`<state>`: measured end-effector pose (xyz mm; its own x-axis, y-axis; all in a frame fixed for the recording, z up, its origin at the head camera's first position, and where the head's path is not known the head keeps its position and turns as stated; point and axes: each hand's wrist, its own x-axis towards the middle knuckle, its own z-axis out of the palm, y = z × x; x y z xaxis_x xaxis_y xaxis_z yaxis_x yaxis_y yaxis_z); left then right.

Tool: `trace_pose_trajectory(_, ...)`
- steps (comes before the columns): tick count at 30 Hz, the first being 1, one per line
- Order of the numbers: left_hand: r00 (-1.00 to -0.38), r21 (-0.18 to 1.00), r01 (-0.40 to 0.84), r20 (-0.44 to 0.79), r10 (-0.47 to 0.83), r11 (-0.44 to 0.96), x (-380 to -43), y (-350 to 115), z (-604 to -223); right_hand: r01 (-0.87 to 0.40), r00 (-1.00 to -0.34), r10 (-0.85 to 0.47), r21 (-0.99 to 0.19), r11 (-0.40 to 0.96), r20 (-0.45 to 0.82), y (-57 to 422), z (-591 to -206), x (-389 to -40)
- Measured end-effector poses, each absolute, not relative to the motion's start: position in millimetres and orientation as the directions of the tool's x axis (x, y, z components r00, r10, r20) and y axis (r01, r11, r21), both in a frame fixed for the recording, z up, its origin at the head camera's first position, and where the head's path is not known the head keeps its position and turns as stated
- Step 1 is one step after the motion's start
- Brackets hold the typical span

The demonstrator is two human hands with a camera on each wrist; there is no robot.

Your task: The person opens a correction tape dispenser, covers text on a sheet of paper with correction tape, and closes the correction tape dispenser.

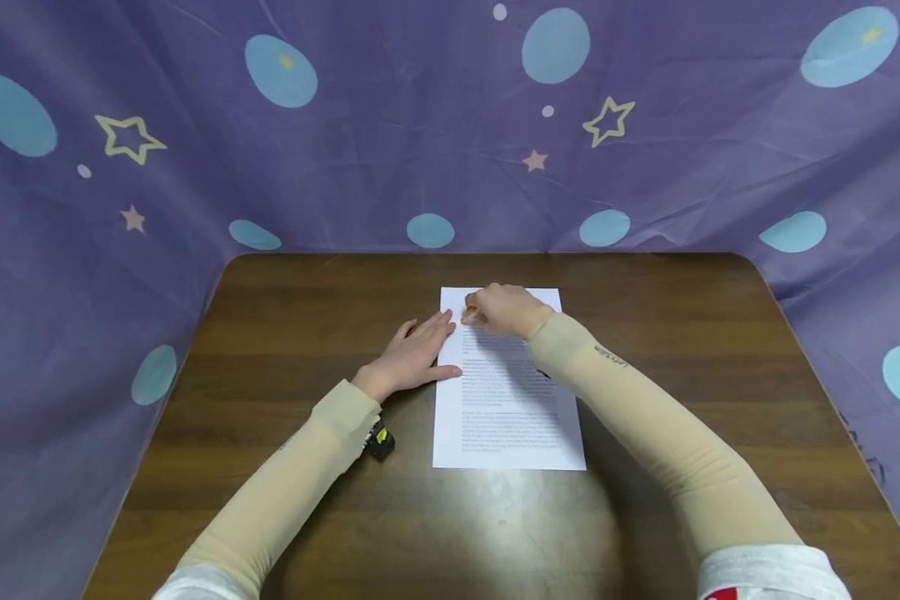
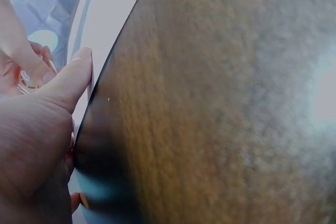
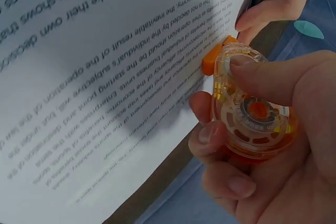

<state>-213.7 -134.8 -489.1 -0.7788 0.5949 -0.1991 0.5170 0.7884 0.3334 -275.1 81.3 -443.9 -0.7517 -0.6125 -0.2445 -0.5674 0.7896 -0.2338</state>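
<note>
A printed sheet of paper (image 1: 521, 408) lies on the wooden table. My right hand (image 1: 506, 308) grips a clear orange correction tape dispenser (image 3: 257, 111) near the top of the sheet. In the right wrist view its orange tip (image 3: 212, 59) is at the printed lines, and thumb and curled fingers wrap its round body. My left hand (image 1: 416, 354) rests on the sheet's left edge, fingers straight and thumb spread. The left wrist view shows the left thumb (image 2: 73, 80) along the paper's edge, with part of the dispenser visible beyond it.
The brown wooden table (image 1: 307, 333) extends around the sheet on all sides. A purple curtain (image 1: 360, 150) with stars and blue ovals hangs behind it and at both sides. A small dark device (image 1: 380, 440) sits at the left wrist.
</note>
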Motion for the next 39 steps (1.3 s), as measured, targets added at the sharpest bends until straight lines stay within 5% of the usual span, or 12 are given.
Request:
trace_pose_trajectory(23, -0.782, 0.310, 0.511, -0.220, 0.584, 0.801, -216.5, -133.2, -491.0, -0.530, -0.765, -0.579, -0.234, 0.815, -0.284, 102.6, -436.8, -271.5)
trace_pose_trajectory(39, -0.781, 0.338, 0.509, -0.204, 0.589, 0.792, -214.7, -134.6, -491.3, -0.584, -0.756, -0.654, -0.408, 0.702, -0.042, 144.3, -448.4, -273.1)
